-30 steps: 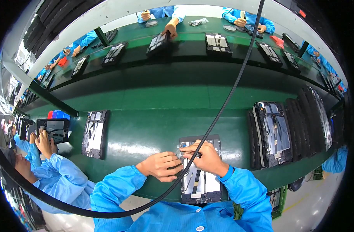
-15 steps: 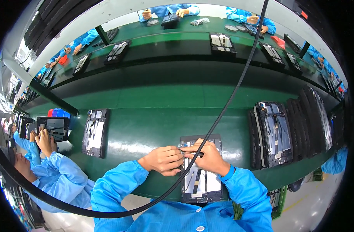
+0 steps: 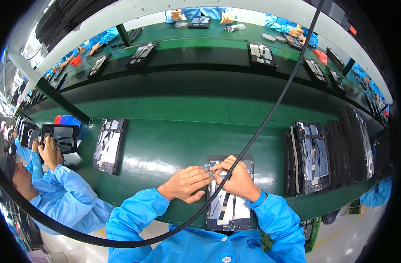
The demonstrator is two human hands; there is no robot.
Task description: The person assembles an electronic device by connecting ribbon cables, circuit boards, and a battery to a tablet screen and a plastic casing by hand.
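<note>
In front of me on the green bench lies an opened tablet (image 3: 230,212), its white and dark inner parts, thin cables and board showing. My left hand (image 3: 186,183) is at its upper left edge, fingers bent and drawn together at the tips. My right hand (image 3: 236,177) reaches over the tablet's upper part, thumb and fingers pinched close to the left fingertips. Whatever lies between the fingers of either hand is too small or hidden to name. A black cable (image 3: 270,109) hanging across the view covers part of the right hand.
Another opened tablet (image 3: 110,147) lies to the left. Several tablets (image 3: 314,158) stand stacked upright with black trays at the right. Beyond is a raised shelf (image 3: 200,52) with more tablets. At the left a co-worker's hand (image 3: 48,152) holds a tablet (image 3: 67,138); other people work across the bench.
My view has shifted slightly. Both hands stay at the tablet's upper left, and the right fingers have changed their grip a little. Across the bench, a co-worker's tablet now lies flatter.
</note>
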